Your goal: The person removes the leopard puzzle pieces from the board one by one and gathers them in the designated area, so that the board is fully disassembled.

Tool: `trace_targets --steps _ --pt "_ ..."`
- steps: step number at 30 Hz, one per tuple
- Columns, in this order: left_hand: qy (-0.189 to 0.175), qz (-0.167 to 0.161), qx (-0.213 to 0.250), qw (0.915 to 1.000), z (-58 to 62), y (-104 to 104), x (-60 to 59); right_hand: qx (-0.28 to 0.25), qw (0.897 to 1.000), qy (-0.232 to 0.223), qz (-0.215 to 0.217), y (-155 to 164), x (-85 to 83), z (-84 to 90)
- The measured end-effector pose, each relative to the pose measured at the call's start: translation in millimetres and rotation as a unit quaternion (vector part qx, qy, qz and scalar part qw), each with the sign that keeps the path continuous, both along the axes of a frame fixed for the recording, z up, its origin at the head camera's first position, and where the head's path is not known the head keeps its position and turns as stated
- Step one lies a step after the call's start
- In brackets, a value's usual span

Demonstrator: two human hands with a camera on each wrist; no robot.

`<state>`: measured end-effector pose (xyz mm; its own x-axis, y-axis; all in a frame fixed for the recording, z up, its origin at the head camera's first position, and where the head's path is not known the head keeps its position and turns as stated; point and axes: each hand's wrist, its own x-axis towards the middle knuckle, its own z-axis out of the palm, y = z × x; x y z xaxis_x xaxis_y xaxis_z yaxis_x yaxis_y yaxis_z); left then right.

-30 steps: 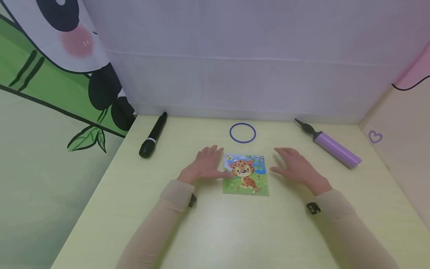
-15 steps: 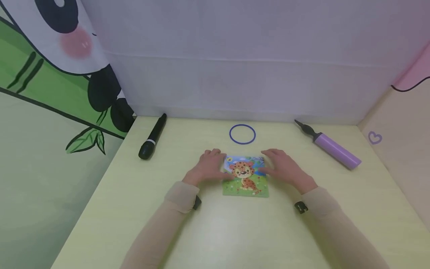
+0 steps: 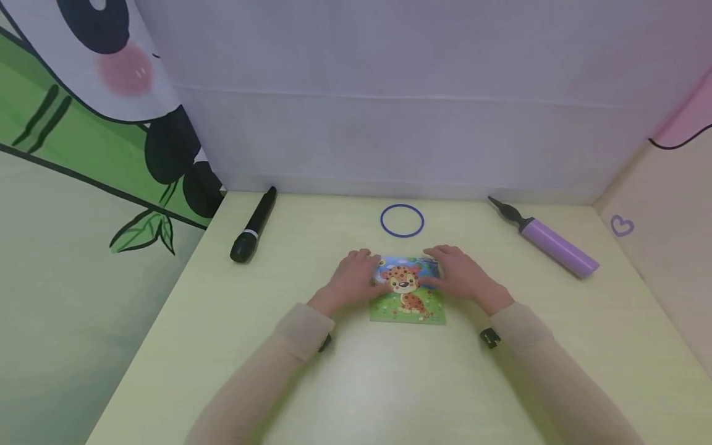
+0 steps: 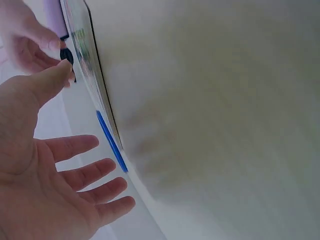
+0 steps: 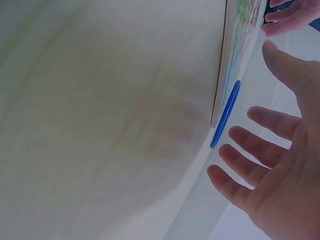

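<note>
A thin square picture board (image 3: 408,304) with a cartoon leopard lies flat on the table, mid-view for the head camera. My left hand (image 3: 353,278) hovers at its upper left corner, thumb over the picture. At the upper right corner is my right hand (image 3: 463,278), its thumb also over the board. Fingers of both hands are spread and lightly bent. In the left wrist view, my left hand (image 4: 55,170) shows a gap to the board's edge (image 4: 102,75). My right hand (image 5: 280,155) likewise stays apart from the board (image 5: 226,65) in the right wrist view.
Behind the board lies a thin blue ring (image 3: 402,236). A black microphone (image 3: 254,225) rests at the table's back left, and a purple hand pump (image 3: 559,246) at the back right. A pale cloth wall (image 3: 389,142) rises behind the table (image 3: 356,383).
Both hands have moved inward from the sides until their thumbs are over the picture board. The board, ring, microphone and pump have stayed in place.
</note>
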<state>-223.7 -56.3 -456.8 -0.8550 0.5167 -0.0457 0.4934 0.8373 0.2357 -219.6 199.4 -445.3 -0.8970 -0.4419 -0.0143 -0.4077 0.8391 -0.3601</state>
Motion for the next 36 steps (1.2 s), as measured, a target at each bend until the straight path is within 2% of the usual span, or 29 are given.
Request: trace_targets --steps 6,12,20,24,30,36 --pt "0.029 -0.040 -0.029 0.9984 4.5 12 19.6 0.001 1.000 0.004 0.004 -1 -1.7 -0.8" --pt "0.049 -0.081 -0.056 0.9939 7.2 20 33.7 0.014 1.000 0.001 0.000 -2 -2.1 1.2" --pt "0.062 -0.081 -0.065 0.9926 9.8 20 40.2 0.016 1.000 -0.002 -0.005 0 -2.6 2.4" --pt "0.047 -0.077 -0.059 0.9941 9.7 20 42.2 0.022 1.000 0.002 -0.004 3 -4.1 2.8" --pt "0.014 -0.091 -0.066 0.9936 9.3 25 49.1 0.024 1.000 -0.007 -0.005 8 -11.5 0.6" --pt "0.017 -0.110 -0.084 0.9902 8.9 28 55.3 0.024 1.000 -0.005 -0.002 16 -20.9 -2.9"
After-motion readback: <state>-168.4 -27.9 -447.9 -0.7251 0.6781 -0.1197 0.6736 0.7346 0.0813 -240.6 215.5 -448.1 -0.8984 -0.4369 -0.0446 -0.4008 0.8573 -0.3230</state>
